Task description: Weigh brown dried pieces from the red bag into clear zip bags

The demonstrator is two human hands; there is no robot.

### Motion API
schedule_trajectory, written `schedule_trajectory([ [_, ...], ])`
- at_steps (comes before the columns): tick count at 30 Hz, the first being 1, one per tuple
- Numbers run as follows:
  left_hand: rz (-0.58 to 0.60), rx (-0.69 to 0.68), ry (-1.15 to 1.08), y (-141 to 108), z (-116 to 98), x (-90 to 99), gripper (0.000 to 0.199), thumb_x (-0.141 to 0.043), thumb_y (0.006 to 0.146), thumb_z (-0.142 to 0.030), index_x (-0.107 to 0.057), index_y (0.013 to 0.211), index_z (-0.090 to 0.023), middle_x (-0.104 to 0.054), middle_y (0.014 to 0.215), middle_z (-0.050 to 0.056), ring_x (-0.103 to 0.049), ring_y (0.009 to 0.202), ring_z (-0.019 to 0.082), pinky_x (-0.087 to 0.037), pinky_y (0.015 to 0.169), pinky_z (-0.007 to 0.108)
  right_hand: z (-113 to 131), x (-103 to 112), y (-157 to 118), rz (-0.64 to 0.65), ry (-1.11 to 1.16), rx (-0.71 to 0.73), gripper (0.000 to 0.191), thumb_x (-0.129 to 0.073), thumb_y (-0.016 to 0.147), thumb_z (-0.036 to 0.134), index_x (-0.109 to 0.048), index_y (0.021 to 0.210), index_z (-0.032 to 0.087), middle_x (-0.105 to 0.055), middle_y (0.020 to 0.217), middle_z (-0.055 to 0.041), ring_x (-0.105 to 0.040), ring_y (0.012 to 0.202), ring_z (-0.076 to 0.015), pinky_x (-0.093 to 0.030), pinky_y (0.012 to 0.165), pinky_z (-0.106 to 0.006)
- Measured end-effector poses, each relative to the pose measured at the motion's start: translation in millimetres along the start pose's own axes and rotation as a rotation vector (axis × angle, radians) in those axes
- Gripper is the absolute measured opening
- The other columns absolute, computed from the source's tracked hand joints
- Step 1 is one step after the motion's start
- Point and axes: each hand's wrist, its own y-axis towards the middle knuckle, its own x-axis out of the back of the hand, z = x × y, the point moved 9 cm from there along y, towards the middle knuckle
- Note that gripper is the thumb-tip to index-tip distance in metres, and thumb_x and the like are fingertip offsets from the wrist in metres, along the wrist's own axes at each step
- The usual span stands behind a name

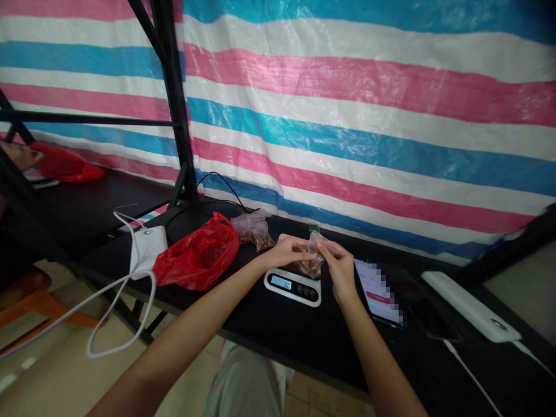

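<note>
Head view — fingers (pixel 310 255) part-hiding bag (pixel 311 267), scale (pixel 293 289) part-covered

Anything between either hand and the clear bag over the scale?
Nothing visible. The right hand pinches the clear bag near its top; the left hand has fingers against its side. Bag-to-scale contact is unclear.
</note>
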Motion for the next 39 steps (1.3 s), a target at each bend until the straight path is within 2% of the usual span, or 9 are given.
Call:
schedule_trajectory([
  [7, -0.013, 0.013, 0.001, 0, -3, 3.4, 0.044, -0.075, 0.06, -0.038, -0.068, 0.089, -0.007, -0.069, 0.08, 0.007, -0.063, 0.073, 0.017, -0.048, 0.076, 0.03, -4, 5, -4, -0.098, 0.046, 0.022, 0.026, -0.07, 0.066, 0.037, -0.07, 0.081, 0.016, -0.071, 0.079, -0.006, -0.065, 0.076, -0.0211, -0.05, 0.074, -0.036],
  [10, -0.035, -0.012, 0.025, 0, -2, 7.6, 0.043, -0.075, 0.06, -0.037, -0.068, 0.089, -0.007, -0.069, 0.08, 0.007, -0.063, 0.071, 0.016, -0.048, 0.074, 0.029, -4, -1, -5, -0.065, 0.088, 0.018, 0.027, -0.068, 0.068, 0.035, -0.069, 0.087, 0.017, -0.071, 0.088, -0.0064, -0.065, 0.084, -0.0214, -0.049, 0.081, -0.038],
  [14, -0.069, -0.042, 0.13, 0, 1, 10.5, 0.039, -0.072, 0.064, -0.039, -0.069, 0.088, -0.008, -0.07, 0.08, 0.007, -0.063, 0.072, 0.016, -0.048, 0.072, 0.027, -8, -10, -6, 0.003, 0.128, -0.062, 0.036, -0.073, 0.062, 0.032, -0.068, 0.096, 0.018, -0.07, 0.098, -0.008, -0.064, 0.093, -0.0236, -0.049, 0.086, -0.041],
  [17, -0.066, -0.053, 0.169, 0, 1, 8.9, 0.038, -0.07, 0.065, -0.038, -0.069, 0.091, -0.009, -0.07, 0.082, 0.006, -0.063, 0.074, 0.017, -0.048, 0.072, 0.026, -11, -7, -6, -0.029, 0.149, -0.11, 0.035, -0.076, 0.059, 0.03, -0.07, 0.09, 0.017, -0.071, 0.093, -0.0083, -0.065, 0.09, -0.0242, -0.049, 0.086, -0.041],
  [22, -0.052, -0.064, 0.195, 0, -4, 6.4, 0.035, -0.069, 0.068, -0.037, -0.07, 0.089, -0.009, -0.071, 0.082, 0.005, -0.064, 0.075, 0.017, -0.048, 0.072, 0.026, -9, -4, -7, -0.065, 0.181, -0.097, 0.032, -0.076, 0.059, 0.03, -0.071, 0.087, 0.016, -0.071, 0.093, -0.0086, -0.065, 0.092, -0.0243, -0.048, 0.088, -0.041],
  [26, -0.202, -0.128, 0.276, -4, -15, 16.4, 0.037, -0.063, 0.073, -0.039, -0.069, 0.097, -0.012, -0.07, 0.095, 0.008, -0.064, 0.087, 0.021, -0.048, 0.079, 0.028, -8, 2, -6, -0.109, 0.213, -0.098, 0.033, -0.076, 0.059, 0.031, -0.07, 0.088, 0.016, -0.071, 0.093, -0.0083, -0.065, 0.092, -0.0243, -0.047, 0.087, -0.042],
  [29, -0.302, -0.182, 0.307, -7, -23, 21.2, 0.036, -0.065, 0.072, -0.037, -0.069, 0.098, -0.012, -0.069, 0.098, 0.009, -0.064, 0.09, 0.022, -0.049, 0.081, 0.029, -5, 6, -5, -0.135, 0.198, -0.06, 0.032, -0.075, 0.06, 0.032, -0.07, 0.088, 0.017, -0.071, 0.093, -0.0083, -0.064, 0.092, -0.0242, -0.048, 0.085, -0.041],
  [36, -0.32, -0.22, 0.409, -10, -27, 13.2, 0.03, -0.062, 0.075, -0.038, -0.072, 0.092, -0.015, -0.071, 0.091, 0.007, -0.066, 0.08, 0.02, -0.051, 0.072, 0.025, -6, 15, -5, -0.203, 0.194, -0.066, 0.031, -0.076, 0.058, 0.034, -0.072, 0.084, 0.017, -0.072, 0.089, -0.0082, -0.066, 0.086, -0.0237, -0.05, 0.082, -0.039],
  [39, -0.375, -0.236, 0.432, -11, -27, 11.3, 0.031, -0.06, 0.076, -0.04, -0.072, 0.089, -0.014, -0.072, 0.086, 0.006, -0.066, 0.075, 0.019, -0.051, 0.067, 0.024, -6, 20, -6, -0.261, 0.221, -0.06, 0.031, -0.076, 0.059, 0.035, -0.072, 0.084, 0.016, -0.072, 0.088, -0.0082, -0.065, 0.086, -0.0239, -0.05, 0.08, -0.038],
])
